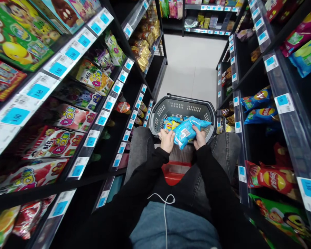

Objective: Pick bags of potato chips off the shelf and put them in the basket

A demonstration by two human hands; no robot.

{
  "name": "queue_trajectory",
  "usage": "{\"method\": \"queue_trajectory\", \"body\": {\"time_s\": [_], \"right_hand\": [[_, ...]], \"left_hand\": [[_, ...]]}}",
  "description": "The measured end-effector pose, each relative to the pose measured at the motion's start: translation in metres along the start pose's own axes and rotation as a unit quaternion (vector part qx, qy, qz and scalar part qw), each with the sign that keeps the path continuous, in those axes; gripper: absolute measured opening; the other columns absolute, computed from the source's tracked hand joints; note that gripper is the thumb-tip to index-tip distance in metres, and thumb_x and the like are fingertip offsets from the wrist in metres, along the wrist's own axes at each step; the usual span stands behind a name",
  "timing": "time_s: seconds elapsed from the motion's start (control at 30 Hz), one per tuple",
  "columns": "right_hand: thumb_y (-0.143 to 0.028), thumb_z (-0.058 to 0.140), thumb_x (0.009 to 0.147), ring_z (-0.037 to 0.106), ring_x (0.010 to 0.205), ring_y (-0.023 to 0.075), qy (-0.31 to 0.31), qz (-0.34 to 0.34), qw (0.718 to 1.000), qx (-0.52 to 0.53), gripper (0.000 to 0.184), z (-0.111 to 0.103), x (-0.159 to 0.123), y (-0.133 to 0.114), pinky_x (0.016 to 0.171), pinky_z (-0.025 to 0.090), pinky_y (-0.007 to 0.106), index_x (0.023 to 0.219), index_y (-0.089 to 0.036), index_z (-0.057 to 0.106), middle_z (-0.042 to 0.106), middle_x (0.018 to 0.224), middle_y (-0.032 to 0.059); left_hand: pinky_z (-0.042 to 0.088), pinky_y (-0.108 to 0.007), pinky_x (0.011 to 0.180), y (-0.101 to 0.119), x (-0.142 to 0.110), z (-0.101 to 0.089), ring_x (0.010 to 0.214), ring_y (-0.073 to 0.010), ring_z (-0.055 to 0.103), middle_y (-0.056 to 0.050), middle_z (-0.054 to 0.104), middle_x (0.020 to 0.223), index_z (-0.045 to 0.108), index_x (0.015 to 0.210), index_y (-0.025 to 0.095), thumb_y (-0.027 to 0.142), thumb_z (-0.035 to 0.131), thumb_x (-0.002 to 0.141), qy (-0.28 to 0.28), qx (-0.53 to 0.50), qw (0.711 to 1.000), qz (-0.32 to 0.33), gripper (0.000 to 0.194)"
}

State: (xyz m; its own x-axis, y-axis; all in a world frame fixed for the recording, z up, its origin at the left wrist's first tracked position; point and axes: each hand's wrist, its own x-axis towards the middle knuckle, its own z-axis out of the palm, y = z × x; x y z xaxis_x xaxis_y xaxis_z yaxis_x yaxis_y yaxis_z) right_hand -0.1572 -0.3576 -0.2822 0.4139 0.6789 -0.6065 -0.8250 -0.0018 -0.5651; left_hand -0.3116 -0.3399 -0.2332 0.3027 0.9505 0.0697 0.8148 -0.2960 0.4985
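Observation:
A blue chip bag [188,131], its barcode side turned up, is held tilted over the near part of a grey shopping basket [209,107]. My right hand [199,139] grips the bag's right side, thumb on top. At its left end, the fingers of my left hand [167,140] are bent closed against the bag; their exact grip is partly hidden. Inside the basket, more chip bags [171,123], blue and yellow, lie partly covered by the held bag. The basket stands on the floor between my knees.
Shelves with price tags rise close on both sides. Gummy candy bags [69,116] fill the left shelf; blue chip bags [260,116] and a red chip bag [273,178] lie on the right. Pale floor [191,62] runs ahead to another shelf [209,31]. Something red [175,171] is below me.

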Motion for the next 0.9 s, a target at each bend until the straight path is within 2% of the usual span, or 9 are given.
{"method": "queue_trajectory", "body": {"time_s": [0.13,0.23,0.4,0.5,0.6,0.7,0.8,0.83,0.9], "right_hand": [[-0.028,0.076,0.056,0.067,0.089,0.0211,0.02,0.031,0.998,0.041,0.045,0.003,-0.002,-0.006,0.081,0.056,0.039,0.097,-0.018,0.059,0.07,0.099,0.004],[-0.033,0.074,0.059,0.065,0.096,0.0213,-0.015,0.054,0.996,0.074,0.044,0.004,-0.004,-0.016,0.085,0.055,0.038,0.098,-0.018,0.059,0.069,0.106,0.0047],[-0.05,0.072,0.063,0.062,0.106,0.0231,-0.131,0.036,0.988,0.069,0.046,0.017,-0.013,-0.022,0.09,0.052,0.039,0.094,-0.019,0.059,0.068,0.107,0.006],[-0.041,0.08,0.054,0.064,0.097,0.022,-0.123,0.015,0.992,0.033,0.047,0.03,-0.01,-0.022,0.091,0.051,0.038,0.09,-0.018,0.059,0.07,0.097,0.0043],[-0.032,0.081,0.051,0.065,0.088,0.0207,-0.097,-0.004,0.995,-0.006,0.045,0.04,0.014,-0.03,0.088,0.052,0.037,0.087,-0.016,0.059,0.069,0.088,0.0035],[-0.031,0.081,0.052,0.064,0.088,0.0205,-0.116,-0.092,0.982,-0.116,0.051,0.039,0.059,-0.047,0.088,0.051,0.039,0.095,-0.016,0.057,0.068,0.093,0.0045],[-0.027,0.083,0.047,0.063,0.094,0.0228,-0.163,-0.176,0.899,-0.366,0.068,0.033,0.109,-0.052,0.09,0.048,0.04,0.108,-0.017,0.053,0.066,0.1,0.0052],[-0.026,0.083,0.048,0.063,0.096,0.0241,-0.184,-0.173,0.845,-0.472,0.071,0.031,0.123,-0.047,0.09,0.048,0.04,0.112,-0.017,0.052,0.066,0.101,0.0055],[-0.027,0.079,0.057,0.062,0.101,0.0259,-0.241,-0.124,0.692,-0.669,0.073,0.03,0.144,-0.026,0.09,0.047,0.039,0.122,-0.018,0.047,0.065,0.106,0.0074]], "left_hand": [[0.029,-0.057,0.098,0.008,-0.008,0.0,0.11,-0.0328,0.038,-0.013,0.042,0.107,0.055,0.079,0.017,0.036,0.059,0.08,0.017,-0.064,0.997,-0.046,0.02],[0.039,-0.055,0.096,0.006,-0.001,-0.001,0.115,-0.0315,0.044,-0.014,0.044,0.116,0.049,0.093,0.017,0.039,0.07,0.071,0.008,-0.165,0.981,-0.103,0.037],[0.057,-0.042,0.065,0.002,0.024,-0.003,0.076,-0.0221,0.067,-0.008,0.065,0.091,0.043,0.106,0.017,0.05,0.068,0.07,-0.1,-0.31,0.931,-0.162,0.054],[0.059,-0.038,0.063,0.005,0.042,-0.002,0.071,-0.022,0.069,-0.007,0.069,0.084,0.044,0.109,0.016,0.051,0.07,0.067,-0.13,-0.348,0.91,-0.186,0.061],[0.059,-0.036,0.063,0.0,0.059,-0.002,0.067,-0.021,0.07,-0.006,0.069,0.077,0.045,0.113,0.013,0.047,0.073,0.067,-0.157,-0.34,0.903,-0.21,0.064],[0.058,-0.033,0.063,-0.021,0.072,-0.009,0.064,-0.0185,0.069,-0.006,0.069,0.075,0.043,0.121,0.013,0.042,0.066,0.076,-0.176,-0.286,0.911,-0.241,0.058],[0.057,-0.033,0.068,-0.053,0.081,-0.023,0.075,-0.02,0.07,-0.009,0.071,0.087,0.047,0.12,0.015,0.038,0.057,0.084,-0.183,-0.175,0.927,-0.277,0.044],[0.056,-0.035,0.072,-0.063,0.083,-0.028,0.082,-0.0225,0.069,-0.011,0.071,0.09,0.05,0.115,0.014,0.037,0.057,0.083,-0.191,-0.128,0.931,-0.285,0.04],[0.052,-0.04,0.083,-0.077,0.086,-0.034,0.096,-0.0278,0.066,-0.014,0.07,0.098,0.056,0.108,0.014,0.034,0.06,0.082,-0.215,-0.035,0.932,-0.289,0.033]]}}
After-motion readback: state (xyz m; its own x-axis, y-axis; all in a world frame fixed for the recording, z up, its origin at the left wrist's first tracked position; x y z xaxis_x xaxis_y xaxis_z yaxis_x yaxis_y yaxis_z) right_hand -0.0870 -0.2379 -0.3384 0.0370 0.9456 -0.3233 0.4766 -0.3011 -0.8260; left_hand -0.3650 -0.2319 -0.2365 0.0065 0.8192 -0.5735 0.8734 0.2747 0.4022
